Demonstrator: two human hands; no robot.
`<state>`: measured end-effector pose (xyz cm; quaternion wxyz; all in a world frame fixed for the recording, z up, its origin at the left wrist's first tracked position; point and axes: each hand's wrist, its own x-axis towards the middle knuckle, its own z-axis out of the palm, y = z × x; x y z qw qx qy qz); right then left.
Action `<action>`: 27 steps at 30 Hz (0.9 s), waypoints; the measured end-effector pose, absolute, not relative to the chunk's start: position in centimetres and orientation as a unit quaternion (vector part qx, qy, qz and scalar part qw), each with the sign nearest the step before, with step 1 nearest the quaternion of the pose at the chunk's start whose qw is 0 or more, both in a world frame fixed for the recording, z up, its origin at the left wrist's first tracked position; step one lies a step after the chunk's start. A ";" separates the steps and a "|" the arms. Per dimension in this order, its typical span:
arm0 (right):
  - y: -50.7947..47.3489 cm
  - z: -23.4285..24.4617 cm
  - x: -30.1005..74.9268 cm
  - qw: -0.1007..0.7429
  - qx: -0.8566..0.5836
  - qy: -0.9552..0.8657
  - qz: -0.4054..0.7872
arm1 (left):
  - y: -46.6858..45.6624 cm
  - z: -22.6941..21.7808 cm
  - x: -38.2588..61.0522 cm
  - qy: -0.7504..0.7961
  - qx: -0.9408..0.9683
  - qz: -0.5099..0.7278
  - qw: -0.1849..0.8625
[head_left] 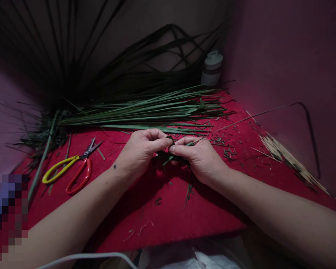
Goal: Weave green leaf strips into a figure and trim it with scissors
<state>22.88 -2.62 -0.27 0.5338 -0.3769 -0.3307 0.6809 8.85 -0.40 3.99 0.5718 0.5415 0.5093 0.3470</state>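
Note:
Between my two hands is a small folded piece of dark green leaf strip [170, 157], held over the middle of the table. My left hand [145, 149] pinches its upper left part between thumb and fingers. Close beside it, my right hand [197, 157] grips the right part with thumb and forefinger. From the right hand a long thin leaf strip [254, 115] runs out to the right and bends down at its end. The folds are partly hidden by my fingers. Scissors [85, 158] with one yellow and one red handle lie left of my left hand, blades apart.
Long green leaves [145, 110] lie in a pile behind my hands. A white-lidded bottle [212, 69] stands at the back right. Thin pale sticks [291, 160] lie along the right edge. Leaf scraps [228, 153] dot the red tablecloth [207, 216]. A white cable [100, 255] crosses the front.

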 end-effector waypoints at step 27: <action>-2.4 -0.1 23.1 0.603 -0.408 -0.292 0.620 | -0.3 5.1 5.5 0.496 0.596 0.160 0.610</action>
